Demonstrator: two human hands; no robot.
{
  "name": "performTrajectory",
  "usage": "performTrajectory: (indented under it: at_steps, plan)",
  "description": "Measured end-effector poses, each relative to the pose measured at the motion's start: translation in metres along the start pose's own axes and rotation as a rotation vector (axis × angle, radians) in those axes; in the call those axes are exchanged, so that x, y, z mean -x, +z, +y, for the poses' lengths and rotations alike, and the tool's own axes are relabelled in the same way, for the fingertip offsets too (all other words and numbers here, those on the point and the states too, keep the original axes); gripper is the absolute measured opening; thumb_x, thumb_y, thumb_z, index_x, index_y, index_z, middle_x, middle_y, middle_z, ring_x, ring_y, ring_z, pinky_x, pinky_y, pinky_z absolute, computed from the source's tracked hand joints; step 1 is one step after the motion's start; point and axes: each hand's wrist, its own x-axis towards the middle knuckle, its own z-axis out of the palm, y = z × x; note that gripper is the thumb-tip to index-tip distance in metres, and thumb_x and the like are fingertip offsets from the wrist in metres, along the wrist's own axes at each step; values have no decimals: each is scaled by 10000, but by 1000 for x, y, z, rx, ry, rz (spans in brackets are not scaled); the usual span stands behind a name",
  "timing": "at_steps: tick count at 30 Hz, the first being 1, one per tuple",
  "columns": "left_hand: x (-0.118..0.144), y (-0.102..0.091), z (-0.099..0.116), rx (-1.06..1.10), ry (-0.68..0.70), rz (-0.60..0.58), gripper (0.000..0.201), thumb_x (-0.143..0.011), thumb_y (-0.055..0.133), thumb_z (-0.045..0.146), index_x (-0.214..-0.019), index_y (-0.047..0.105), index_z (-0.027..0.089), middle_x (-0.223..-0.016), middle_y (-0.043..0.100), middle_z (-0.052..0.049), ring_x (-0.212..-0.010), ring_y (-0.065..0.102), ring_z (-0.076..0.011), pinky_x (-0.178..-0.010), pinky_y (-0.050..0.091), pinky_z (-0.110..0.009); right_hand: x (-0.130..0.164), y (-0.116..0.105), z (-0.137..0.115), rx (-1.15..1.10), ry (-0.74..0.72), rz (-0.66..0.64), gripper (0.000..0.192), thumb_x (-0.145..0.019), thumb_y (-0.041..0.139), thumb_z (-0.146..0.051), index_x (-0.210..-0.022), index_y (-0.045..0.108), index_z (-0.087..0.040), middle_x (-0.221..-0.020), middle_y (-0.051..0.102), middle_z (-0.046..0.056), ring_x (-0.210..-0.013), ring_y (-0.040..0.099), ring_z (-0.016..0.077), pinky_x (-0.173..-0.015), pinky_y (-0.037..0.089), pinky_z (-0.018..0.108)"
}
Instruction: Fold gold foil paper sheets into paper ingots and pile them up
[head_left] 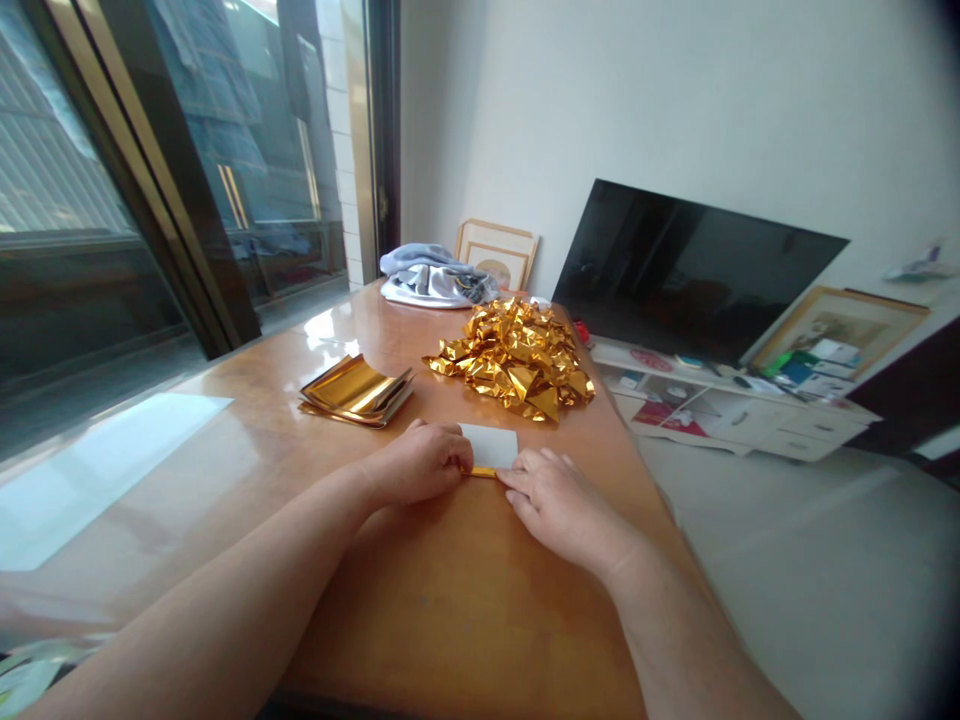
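Note:
A small sheet of gold foil paper [489, 446] lies on the table, pale side up, with a narrow gold strip folded over along its near edge. At its left end my left hand [424, 462] is closed, the curled fingers gripping the folded corner. My right hand [559, 500] has its thumb and fingertips on the right end of the fold, holding it down. Behind my left hand is a stack of gold foil sheets [356, 390], slightly curled. A heap of folded gold foil pieces [525, 360] rises beyond the sheet.
The glossy wooden table [465, 600] ends at a right edge above the floor. Folded clothes [431, 275] and a picture frame [499, 250] are at its far end. A television [690, 270] stands on a white cabinet [742, 420] to the right. Glass doors [247, 130] line the left.

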Motion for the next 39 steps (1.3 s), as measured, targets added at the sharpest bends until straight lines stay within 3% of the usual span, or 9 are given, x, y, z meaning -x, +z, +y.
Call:
performTrajectory:
  at_steps: [11, 26, 33, 39]
  plan:
    - [1, -1, -7, 113, -132, -14, 209, -791, 505, 158, -869, 690, 215, -839, 710, 10, -750, 614, -150, -691, 437, -234, 2, -5, -8, 19, 6, -32, 299, -988, 478, -255, -1174, 711, -274, -1060, 641, 88, -1015, 537, 232, -888, 395, 345]
    - [2, 1, -12, 70, -8, -55, 215, -781, 550, 108, -822, 724, 227, -938, 662, -6, -824, 604, -145, -741, 437, -232, 4, -4, -7, 10, 25, -48, 272, -949, 557, -290, -1175, 708, -284, -1061, 637, 86, -1041, 542, 249, -913, 388, 363]
    - [5, -9, 3, -53, -56, -68, 226, -801, 536, 130, -806, 732, 243, -954, 662, -19, -881, 602, -189, -821, 396, -325, 5, -6, -12, 43, 23, -63, 297, -954, 544, -297, -1218, 681, -283, -1072, 640, 94, -1052, 540, 256, -917, 380, 374]
    - [0, -5, 23, -165, 16, 28, 184, -866, 550, 201, -874, 732, 226, -956, 633, -70, -897, 574, -218, -786, 403, -345, 6, -7, -16, 68, 36, -65, 244, -958, 539, -302, -1135, 703, -265, -1049, 637, 101, -1039, 547, 260, -907, 385, 380]
